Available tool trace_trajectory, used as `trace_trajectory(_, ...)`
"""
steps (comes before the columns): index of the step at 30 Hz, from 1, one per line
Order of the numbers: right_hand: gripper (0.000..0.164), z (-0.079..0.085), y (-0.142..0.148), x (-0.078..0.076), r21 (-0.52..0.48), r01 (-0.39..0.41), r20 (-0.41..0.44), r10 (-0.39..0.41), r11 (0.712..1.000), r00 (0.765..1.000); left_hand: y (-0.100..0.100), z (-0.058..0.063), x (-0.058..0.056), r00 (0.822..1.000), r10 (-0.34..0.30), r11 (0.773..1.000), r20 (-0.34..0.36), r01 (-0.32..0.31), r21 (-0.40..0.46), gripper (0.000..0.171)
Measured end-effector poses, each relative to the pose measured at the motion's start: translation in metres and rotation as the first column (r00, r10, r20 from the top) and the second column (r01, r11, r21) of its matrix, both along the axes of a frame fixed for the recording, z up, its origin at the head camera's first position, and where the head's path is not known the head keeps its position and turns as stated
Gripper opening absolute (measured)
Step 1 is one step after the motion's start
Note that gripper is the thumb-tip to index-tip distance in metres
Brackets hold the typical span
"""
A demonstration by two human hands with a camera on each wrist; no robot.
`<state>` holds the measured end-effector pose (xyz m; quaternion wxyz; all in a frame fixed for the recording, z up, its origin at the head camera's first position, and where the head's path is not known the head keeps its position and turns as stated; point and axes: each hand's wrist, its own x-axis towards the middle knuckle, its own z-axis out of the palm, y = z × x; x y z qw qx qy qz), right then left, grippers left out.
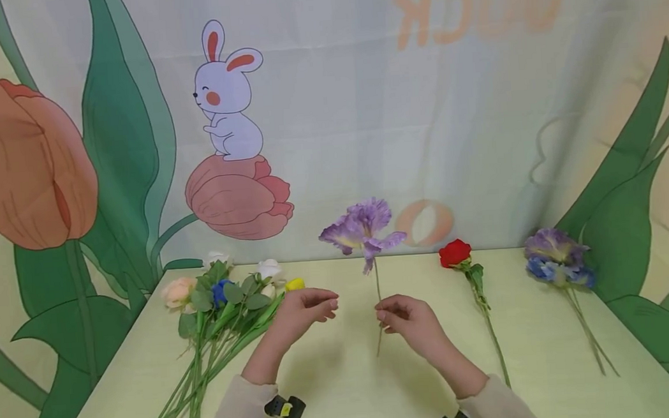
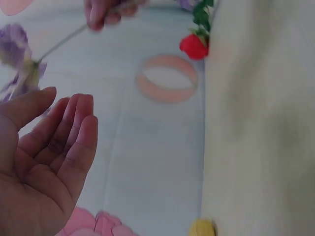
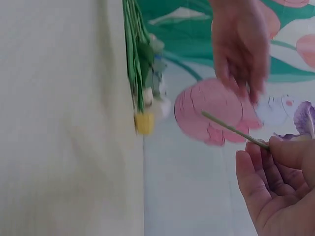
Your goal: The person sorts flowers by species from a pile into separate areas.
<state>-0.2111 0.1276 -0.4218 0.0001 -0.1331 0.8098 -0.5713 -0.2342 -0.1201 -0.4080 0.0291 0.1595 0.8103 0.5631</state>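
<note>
A purple iris (image 1: 364, 227) with ruffled petals stands upright above the middle of the table. My right hand (image 1: 411, 319) pinches its thin stem between thumb and fingers; in the right wrist view the stem's lower end (image 3: 229, 127) sticks out past that hand (image 3: 280, 182). My left hand (image 1: 305, 312) hovers to the left of the stem, apart from it and holding nothing. The left wrist view shows this hand (image 2: 54, 152) with its fingers extended and slightly bent, the iris bloom (image 2: 19, 59) beyond the thumb.
On the table's left lies a pile of flowers (image 1: 220, 312) with peach, white, blue and yellow blooms. A single red rose (image 1: 455, 253) lies to the right of my right hand. Farther right, purple and blue flowers (image 1: 559, 265) lie together. A printed curtain (image 1: 328, 107) hangs behind the table.
</note>
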Motion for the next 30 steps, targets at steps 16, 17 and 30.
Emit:
trace_trajectory(16, 0.035, 0.020, 0.176, -0.005, 0.339, 0.344, -0.172, -0.302, 0.876, 0.938, -0.126, 0.001, 0.035, 0.984, 0.162, 0.964, 0.072, -0.143, -0.224, 0.035)
trace_trajectory(17, 0.036, 0.019, 0.187, -0.005, 0.361, 0.355, -0.186, -0.307, 0.862, 0.934, -0.133, 0.001, 0.036, 0.982, 0.174, 0.962, 0.073, -0.153, -0.228, 0.036)
trace_trajectory(30, 0.047, -0.005, 0.308, -0.017, 0.532, 0.356, 0.021, -0.432, 0.768, 0.902, -0.187, 0.001, 0.052, 0.933, 0.332, 0.904, 0.142, -0.271, -0.331, 0.047)
